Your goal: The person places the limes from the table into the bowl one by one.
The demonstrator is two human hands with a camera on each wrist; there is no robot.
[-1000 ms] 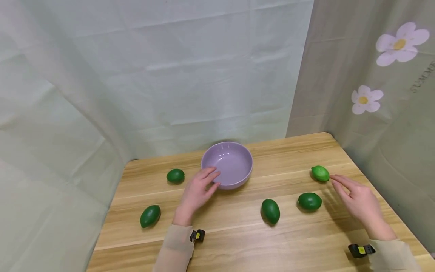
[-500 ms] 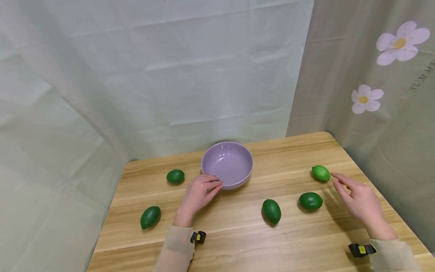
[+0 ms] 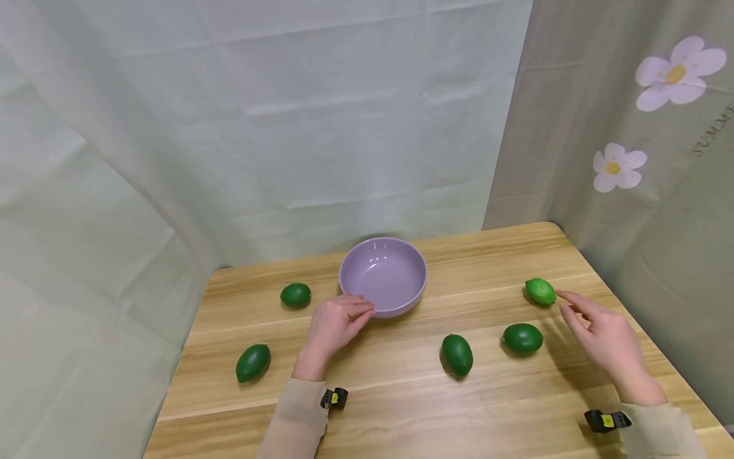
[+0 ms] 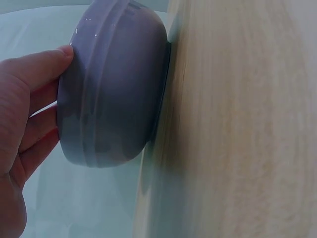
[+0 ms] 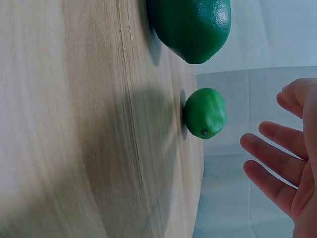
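My left hand pinches the near-left rim of a shallow purple bowl. In the left wrist view the thumb lies at the edge of the bowl's outer wall, with the fingers behind the rim. On the right, my right hand hovers over the table with fingers loosely extended and nothing in them. Its fingertips are just right of a bright green lime. In the right wrist view a gap shows between that lime and the fingers. A darker green lime lies nearer, left of the right hand.
Another dark green lime lies right of centre on the wooden table. Two more are at left, a back one and a front one. Curtains hang close behind the table and along both sides.
My left hand has come down from above the bowl's near-left edge and its fingers have closed onto the rim. The right hand, the limes and the bowl have stayed practically in place.
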